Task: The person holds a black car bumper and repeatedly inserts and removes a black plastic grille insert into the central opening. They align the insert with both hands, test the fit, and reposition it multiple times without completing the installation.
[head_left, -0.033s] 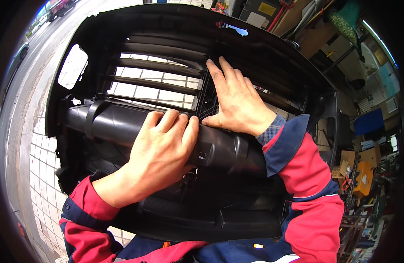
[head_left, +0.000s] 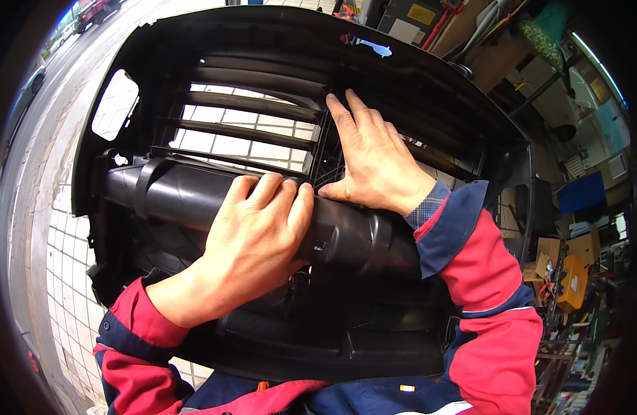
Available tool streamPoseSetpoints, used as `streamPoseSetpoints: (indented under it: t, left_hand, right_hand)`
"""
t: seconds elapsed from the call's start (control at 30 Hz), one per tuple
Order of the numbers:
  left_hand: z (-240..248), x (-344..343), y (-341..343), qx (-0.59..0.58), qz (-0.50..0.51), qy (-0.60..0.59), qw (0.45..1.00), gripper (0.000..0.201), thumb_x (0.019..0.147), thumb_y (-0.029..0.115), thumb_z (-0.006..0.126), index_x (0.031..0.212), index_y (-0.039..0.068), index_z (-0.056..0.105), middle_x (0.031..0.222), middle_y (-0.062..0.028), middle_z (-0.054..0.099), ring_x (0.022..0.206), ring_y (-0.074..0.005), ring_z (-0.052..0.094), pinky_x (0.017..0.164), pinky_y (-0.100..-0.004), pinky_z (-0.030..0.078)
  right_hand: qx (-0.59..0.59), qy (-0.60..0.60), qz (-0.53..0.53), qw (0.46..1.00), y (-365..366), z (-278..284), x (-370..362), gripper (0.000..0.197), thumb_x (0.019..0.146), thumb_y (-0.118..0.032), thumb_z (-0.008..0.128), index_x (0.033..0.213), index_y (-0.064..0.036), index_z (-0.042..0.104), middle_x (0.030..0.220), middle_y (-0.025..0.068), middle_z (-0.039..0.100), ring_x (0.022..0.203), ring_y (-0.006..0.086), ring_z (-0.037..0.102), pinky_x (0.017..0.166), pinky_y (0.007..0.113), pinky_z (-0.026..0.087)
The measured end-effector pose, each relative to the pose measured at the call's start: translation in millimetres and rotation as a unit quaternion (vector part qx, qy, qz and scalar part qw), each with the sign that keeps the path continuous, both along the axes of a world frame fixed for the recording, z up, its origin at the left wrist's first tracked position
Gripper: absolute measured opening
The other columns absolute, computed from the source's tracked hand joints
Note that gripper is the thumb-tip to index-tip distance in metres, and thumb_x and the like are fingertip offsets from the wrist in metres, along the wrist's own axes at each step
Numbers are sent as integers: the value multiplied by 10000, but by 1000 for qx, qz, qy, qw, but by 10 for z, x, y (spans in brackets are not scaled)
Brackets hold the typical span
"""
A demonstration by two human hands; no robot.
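Note:
A large black plastic panel with slatted openings [head_left: 263, 38], which looks like a vehicle's front bumper seen from its inner side, fills the middle of the view. Across it runs a rounded, glossy black beam [head_left: 194, 190] with raised bands. My left hand [head_left: 256, 238] is closed over the beam near its middle, fingers curled over the far edge; the thumb is mostly hidden underneath. Just right of it, my right hand [head_left: 377, 159] lies with fingers stretched and thumb apart. Its fingertips touch the upright divider [head_left: 325, 149] between the slatted openings, and its thumb is beside the beam.
Light paving tiles [head_left: 73, 277] show at the left and through the slats, with a road [head_left: 38, 124] and vehicles beyond. On the right are cluttered shop goods: a blue box [head_left: 583, 192], an orange case [head_left: 573, 282], cardboard boxes [head_left: 548, 250] and a green bag [head_left: 545, 31].

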State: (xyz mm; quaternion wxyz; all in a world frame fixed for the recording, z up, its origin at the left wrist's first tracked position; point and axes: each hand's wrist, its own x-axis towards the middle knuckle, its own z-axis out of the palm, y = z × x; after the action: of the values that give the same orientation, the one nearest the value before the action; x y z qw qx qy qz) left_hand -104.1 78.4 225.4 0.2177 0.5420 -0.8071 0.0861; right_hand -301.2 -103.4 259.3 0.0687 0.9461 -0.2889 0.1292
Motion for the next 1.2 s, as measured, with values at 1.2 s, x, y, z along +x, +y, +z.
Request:
streamPoseSetpoints:
  t: [1.2]
  left_hand:
    - [-61,-10,-5,-26,14,-11,1000,945,629,377,1083,1390,-26,696,1266,-137,745,1263,-332,711,1095,-488,537]
  right_hand:
    - [-38,-8,45,998,-8,98,28,1185,698,-440,1089,1646,60,583,1630,271,616,1493,431,564,1289,552,458]
